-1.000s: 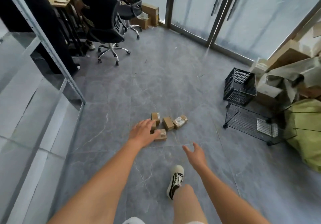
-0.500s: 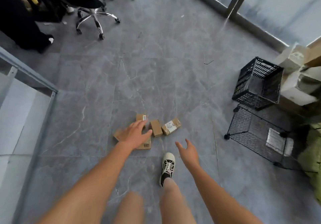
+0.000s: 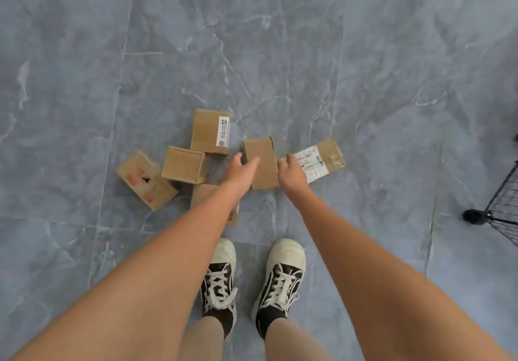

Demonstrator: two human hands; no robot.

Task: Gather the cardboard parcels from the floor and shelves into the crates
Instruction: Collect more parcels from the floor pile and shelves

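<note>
On your far left a scuffed parcel (image 3: 145, 179) lay skewed on the floor (image 3: 280, 52), with a plain parcel (image 3: 183, 164) just beside it and a labelled parcel (image 3: 210, 131) behind. These sat loose and close together, so you could gather several from one stoop. Your left hand (image 3: 241, 172) reached with straight fingers to the left edge of the middle parcel (image 3: 262, 161), gripping nothing; whether it touched, I cannot tell. Your right hand (image 3: 291, 174), fingers loosely curled and empty, closed on its right side, likely to sandwich it. The taped parcel (image 3: 321, 157) lay beyond; the wire crate (image 3: 501, 215) waited at far right.
</note>
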